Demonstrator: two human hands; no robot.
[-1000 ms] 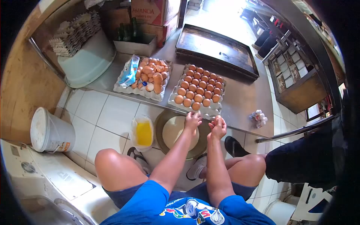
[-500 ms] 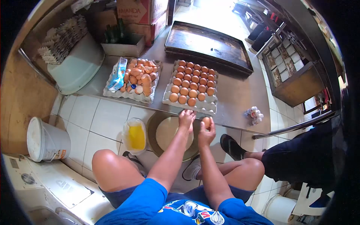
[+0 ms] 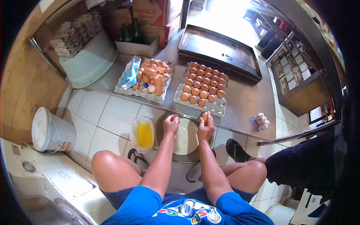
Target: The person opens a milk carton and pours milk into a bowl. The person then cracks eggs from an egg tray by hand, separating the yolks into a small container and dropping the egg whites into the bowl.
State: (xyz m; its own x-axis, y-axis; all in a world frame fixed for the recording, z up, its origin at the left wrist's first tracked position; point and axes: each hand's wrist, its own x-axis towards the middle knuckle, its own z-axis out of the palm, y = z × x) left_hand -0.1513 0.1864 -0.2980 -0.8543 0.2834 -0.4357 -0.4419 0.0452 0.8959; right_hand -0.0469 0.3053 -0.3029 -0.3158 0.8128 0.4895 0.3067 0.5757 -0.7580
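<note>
My left hand point(image 3: 171, 124) has its fingers curled together over the left rim of a large round bowl point(image 3: 183, 159) with pale contents; what it may hold is too small to tell. An egg point(image 3: 204, 117) is in my right hand point(image 3: 206, 127), over the bowl's right side. Beyond my hands, a grey tray point(image 3: 182, 98) of whole brown eggs sits at the table's edge. To its left, another tray point(image 3: 123, 89) bears cracked shells and a blue-and-white packet point(image 3: 131, 73). A clear container point(image 3: 145, 134) with yellow contents is left of the bowl.
A dark metal baking tray point(image 3: 221, 48) lies at the back of the steel table point(image 3: 243, 101). Left stand a lidded white bucket point(image 3: 52, 131) and stacked egg cartons point(image 3: 77, 33). Another person's dark-clothed leg point(image 3: 300, 161) is close on the right.
My left hand has moved left, away from my right hand, showing more of the bowl. My right hand still holds the egg. The view has shifted slightly.
</note>
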